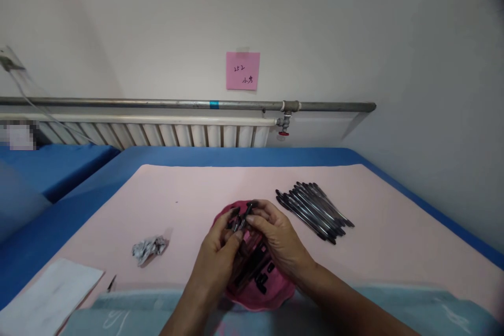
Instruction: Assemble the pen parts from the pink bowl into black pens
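Both hands work close together over a pink bowl [275, 302] with a wavy rim. My left hand [218, 252] is closed around short dark and clear pen parts, apparently more than one. My right hand [281, 236] pinches the dark upper end of a pen [243, 219], whose lower part runs into the left fingers. Inside the bowl lie several small black pen caps [261, 281] and longer dark pen pieces, partly hidden by the hands. To the right, a pile of clear pens with black ends [311, 210] rests on the pink sheet.
A crumpled silvery wad [149, 248] lies on the pink sheet [189, 184] to the left. Nearer are a white paper [51, 294] and a small dark pointed object [112, 283]. Light-blue cloth [134, 310] covers the near edge. A radiator [197, 134] stands behind the table.
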`<move>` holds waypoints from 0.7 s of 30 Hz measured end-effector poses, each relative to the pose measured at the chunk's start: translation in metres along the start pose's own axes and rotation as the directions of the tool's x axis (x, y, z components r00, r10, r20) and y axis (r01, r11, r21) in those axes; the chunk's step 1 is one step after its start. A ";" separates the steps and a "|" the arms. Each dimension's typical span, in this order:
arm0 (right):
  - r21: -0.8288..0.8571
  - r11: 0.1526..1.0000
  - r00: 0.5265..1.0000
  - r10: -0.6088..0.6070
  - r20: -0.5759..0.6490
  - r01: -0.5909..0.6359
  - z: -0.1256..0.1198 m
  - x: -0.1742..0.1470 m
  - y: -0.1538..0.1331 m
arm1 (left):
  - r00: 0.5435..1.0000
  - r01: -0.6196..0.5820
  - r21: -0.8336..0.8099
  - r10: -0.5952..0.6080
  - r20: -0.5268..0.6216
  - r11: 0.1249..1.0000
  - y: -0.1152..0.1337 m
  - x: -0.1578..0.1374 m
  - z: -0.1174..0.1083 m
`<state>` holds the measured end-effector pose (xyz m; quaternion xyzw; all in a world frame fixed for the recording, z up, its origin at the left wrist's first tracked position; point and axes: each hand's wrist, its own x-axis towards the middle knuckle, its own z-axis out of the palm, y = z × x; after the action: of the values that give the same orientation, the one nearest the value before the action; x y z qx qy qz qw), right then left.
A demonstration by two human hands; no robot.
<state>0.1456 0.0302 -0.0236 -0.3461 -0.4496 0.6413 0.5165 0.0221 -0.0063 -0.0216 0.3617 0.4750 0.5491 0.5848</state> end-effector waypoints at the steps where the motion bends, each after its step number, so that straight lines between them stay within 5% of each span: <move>1: 0.004 1.000 1.000 0.013 0.000 -0.013 0.001 0.000 0.001 | 0.999 0.026 -0.003 -0.026 0.030 1.000 0.000 0.001 0.000; 21: 0.065 0.980 0.982 0.185 0.020 -0.186 0.008 -0.003 0.002 | 0.993 -0.061 0.061 0.054 0.102 0.996 -0.006 0.009 -0.009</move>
<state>0.1384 0.0256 -0.0228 -0.3648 -0.3974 0.7037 0.4624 0.0151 0.0005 -0.0308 0.4209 0.4517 0.5314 0.5801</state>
